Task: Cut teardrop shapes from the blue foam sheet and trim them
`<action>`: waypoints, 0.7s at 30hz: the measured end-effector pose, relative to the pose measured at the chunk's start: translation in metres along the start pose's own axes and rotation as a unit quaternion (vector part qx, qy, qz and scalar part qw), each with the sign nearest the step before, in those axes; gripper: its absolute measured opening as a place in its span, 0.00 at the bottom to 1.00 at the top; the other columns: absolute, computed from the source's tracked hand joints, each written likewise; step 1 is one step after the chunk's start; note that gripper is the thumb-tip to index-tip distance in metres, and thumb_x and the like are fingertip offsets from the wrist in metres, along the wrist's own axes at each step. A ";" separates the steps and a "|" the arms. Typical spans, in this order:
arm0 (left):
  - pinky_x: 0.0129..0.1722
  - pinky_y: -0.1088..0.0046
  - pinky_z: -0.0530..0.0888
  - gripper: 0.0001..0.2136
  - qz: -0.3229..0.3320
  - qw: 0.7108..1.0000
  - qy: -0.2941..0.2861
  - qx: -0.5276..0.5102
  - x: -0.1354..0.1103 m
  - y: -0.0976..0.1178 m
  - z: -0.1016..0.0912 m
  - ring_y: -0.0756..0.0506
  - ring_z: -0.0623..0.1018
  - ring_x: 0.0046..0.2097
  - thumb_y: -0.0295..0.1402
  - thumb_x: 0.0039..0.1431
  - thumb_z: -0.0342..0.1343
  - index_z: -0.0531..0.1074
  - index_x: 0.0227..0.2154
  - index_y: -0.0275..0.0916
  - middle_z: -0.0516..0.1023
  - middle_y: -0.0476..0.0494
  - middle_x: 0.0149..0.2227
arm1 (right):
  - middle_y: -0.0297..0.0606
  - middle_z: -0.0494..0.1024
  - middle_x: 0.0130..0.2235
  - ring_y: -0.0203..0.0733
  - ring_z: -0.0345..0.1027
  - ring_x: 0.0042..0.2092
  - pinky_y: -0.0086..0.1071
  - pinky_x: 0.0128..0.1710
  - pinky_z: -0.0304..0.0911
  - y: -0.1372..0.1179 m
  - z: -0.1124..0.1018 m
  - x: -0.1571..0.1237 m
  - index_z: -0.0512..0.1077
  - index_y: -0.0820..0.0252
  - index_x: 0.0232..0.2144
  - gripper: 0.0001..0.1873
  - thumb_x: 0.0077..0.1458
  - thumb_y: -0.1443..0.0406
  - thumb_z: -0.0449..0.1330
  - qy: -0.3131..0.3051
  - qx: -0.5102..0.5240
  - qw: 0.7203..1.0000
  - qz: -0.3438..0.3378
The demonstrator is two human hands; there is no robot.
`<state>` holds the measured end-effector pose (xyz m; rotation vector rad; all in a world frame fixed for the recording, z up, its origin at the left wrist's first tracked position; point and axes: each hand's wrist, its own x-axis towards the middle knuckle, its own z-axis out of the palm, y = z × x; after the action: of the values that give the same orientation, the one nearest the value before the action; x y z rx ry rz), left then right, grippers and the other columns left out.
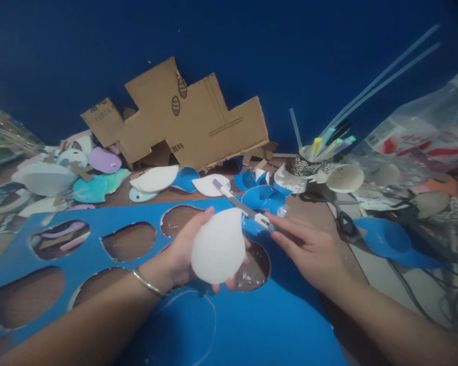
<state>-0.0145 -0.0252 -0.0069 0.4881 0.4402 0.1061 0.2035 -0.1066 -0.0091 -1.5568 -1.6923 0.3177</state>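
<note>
My left hand [183,249] holds a white teardrop-shaped cutout [218,249] above a blue board [252,325], its fingers curled beneath the piece and its thumb along the edge. Between the thumb and fingers of my right hand [309,244] is a slim utility knife [248,210], with a white slider and a grey middle. Its far end lines up with a purple-and-white tip; whether that belongs to the knife I cannot tell. The knife passes close to the cutout's pointed top. Several teardrop holes pierce the board, and a pale curved outline [216,320] is drawn near its front.
Cut cardboard [198,122] leans against the blue wall. White and blue cutouts [156,178] line the back, with teal and purple pieces [105,160] at left. To the right are a cup of markers [305,165], a paper cup [345,178], scissors [347,223] and plastic bags [423,132].
</note>
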 end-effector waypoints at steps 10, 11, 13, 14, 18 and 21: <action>0.16 0.73 0.73 0.37 0.007 1.000 0.000 0.003 -0.001 0.000 0.000 0.37 0.80 0.29 0.60 0.53 0.39 0.72 0.41 0.25 0.79 0.30 0.35 | 0.36 0.79 0.43 0.45 0.74 0.44 0.34 0.39 0.73 -0.001 -0.001 0.000 0.75 0.54 0.44 0.15 0.54 0.65 0.58 -0.003 -0.004 1.000 0.006; 0.16 0.73 0.73 0.37 0.006 1.000 0.005 0.004 -0.001 0.000 0.001 0.37 0.80 0.28 0.60 0.53 0.39 0.72 0.41 0.25 0.79 0.30 0.35 | 0.36 0.79 0.43 0.45 0.74 0.44 0.34 0.39 0.73 -0.001 -0.001 0.000 0.75 0.54 0.44 0.15 0.54 0.65 0.58 -0.003 -0.002 1.000 0.006; 0.15 0.73 0.73 0.37 0.004 1.000 0.009 0.008 -0.001 0.000 0.001 0.37 0.80 0.28 0.59 0.53 0.39 0.72 0.40 0.24 0.78 0.30 0.35 | 0.36 0.79 0.43 0.45 0.74 0.44 0.33 0.39 0.73 -0.002 -0.001 0.000 0.75 0.54 0.44 0.15 0.53 0.65 0.58 -0.005 0.004 1.000 0.008; 0.15 0.73 0.73 0.37 0.002 1.000 0.008 0.009 -0.001 0.000 0.001 0.37 0.80 0.28 0.60 0.53 0.40 0.72 0.40 0.24 0.78 0.30 0.35 | 0.35 0.79 0.43 0.44 0.74 0.43 0.33 0.39 0.73 -0.002 -0.001 0.000 0.75 0.54 0.44 0.15 0.53 0.65 0.58 -0.004 0.008 1.000 0.009; 0.16 0.73 0.74 0.38 -0.004 1.000 0.008 0.012 -0.001 0.001 0.001 0.37 0.80 0.29 0.60 0.52 0.40 0.72 0.41 0.25 0.78 0.31 0.35 | 0.35 0.79 0.43 0.44 0.75 0.43 0.32 0.38 0.74 -0.003 0.000 -0.001 0.75 0.54 0.44 0.15 0.53 0.66 0.58 0.000 0.016 1.000 0.008; 0.16 0.73 0.73 0.38 -0.007 1.000 0.015 0.015 -0.001 0.001 0.002 0.37 0.80 0.29 0.60 0.52 0.40 0.73 0.40 0.25 0.78 0.32 0.35 | 0.35 0.79 0.43 0.43 0.75 0.43 0.31 0.38 0.74 -0.002 0.000 -0.002 0.75 0.55 0.44 0.14 0.53 0.66 0.58 0.004 0.014 1.000 0.005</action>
<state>-0.0143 -0.0250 -0.0046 0.5140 0.4759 0.0930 0.2020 -0.1086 -0.0080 -1.5431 -1.6682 0.3389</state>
